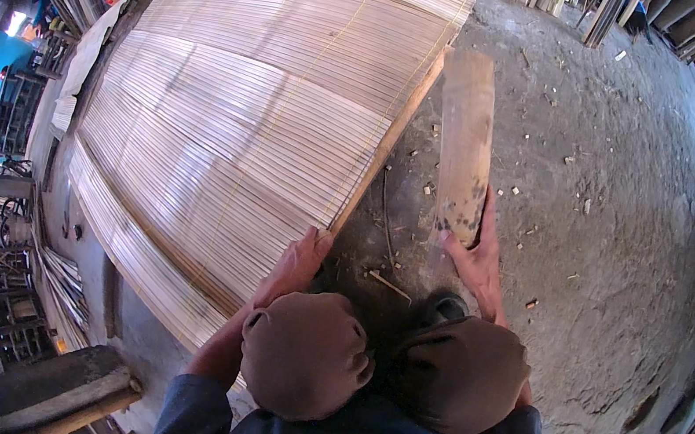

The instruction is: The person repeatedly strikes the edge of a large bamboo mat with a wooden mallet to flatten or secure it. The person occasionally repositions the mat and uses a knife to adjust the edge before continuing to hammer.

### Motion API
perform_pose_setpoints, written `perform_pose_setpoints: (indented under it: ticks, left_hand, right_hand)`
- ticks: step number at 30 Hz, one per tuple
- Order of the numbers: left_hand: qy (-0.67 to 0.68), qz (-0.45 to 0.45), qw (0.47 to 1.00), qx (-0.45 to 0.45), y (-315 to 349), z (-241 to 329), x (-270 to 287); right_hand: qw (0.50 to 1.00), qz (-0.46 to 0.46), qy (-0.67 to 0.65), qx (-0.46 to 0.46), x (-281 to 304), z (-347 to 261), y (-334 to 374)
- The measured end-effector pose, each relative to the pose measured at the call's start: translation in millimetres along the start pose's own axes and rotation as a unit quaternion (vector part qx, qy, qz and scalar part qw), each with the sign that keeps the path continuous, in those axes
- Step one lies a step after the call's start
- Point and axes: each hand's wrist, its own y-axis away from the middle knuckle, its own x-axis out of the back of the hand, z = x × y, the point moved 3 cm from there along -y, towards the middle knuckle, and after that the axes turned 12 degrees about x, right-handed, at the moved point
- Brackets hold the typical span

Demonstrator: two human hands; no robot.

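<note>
A large mat of thin pale slats [230,103], tied across with yellow string, spreads out in front of me to the left. My left hand [299,256] is closed on the mat's near right corner, its fingers curled over the edge. In my right hand [480,267] is a flat wooden board [467,127], gripped at its near end with the thumb on top. Dark spots mark the board close to the thumb. Its far end reaches beside the mat's right edge, and I cannot tell whether they touch.
My bent knees [306,353] rise between my arms. Small wood chips and a thin stick [389,285] lie on the grey floor [614,219]. A thick wooden beam [61,390] stands at the lower left. Bundles of wood strips [606,18] lean at the back.
</note>
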Motion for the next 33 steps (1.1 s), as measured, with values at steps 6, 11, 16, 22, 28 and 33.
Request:
perform_pose_setpoints:
  ticks: [6,11,16,22,28,33]
  left_hand:
    - [-0.001,-0.039,0.998,-0.045,-17,-28,1]
    - [-0.026,0.006,0.984,-0.177,-37,-52,-19]
    - [-0.126,0.020,0.973,-0.194,-43,-37,-17]
    - [-0.101,0.016,0.995,0.020,-6,-7,-24]
    - [-0.060,0.009,0.996,-0.072,-11,-21,-11]
    - [-0.060,-0.014,0.995,-0.075,-16,-42,-13]
  right_hand:
    - [0.958,0.138,0.060,0.245,11,-131,-76]
    - [0.948,0.145,0.193,0.209,11,-73,-60]
    - [0.976,-0.194,0.094,-0.043,-23,91,-1]
    - [0.990,-0.131,0.016,-0.055,-24,63,3]
    - [0.995,-0.057,-0.073,-0.042,-19,47,7]
    - [0.998,-0.042,-0.054,-0.003,-9,-16,-15]
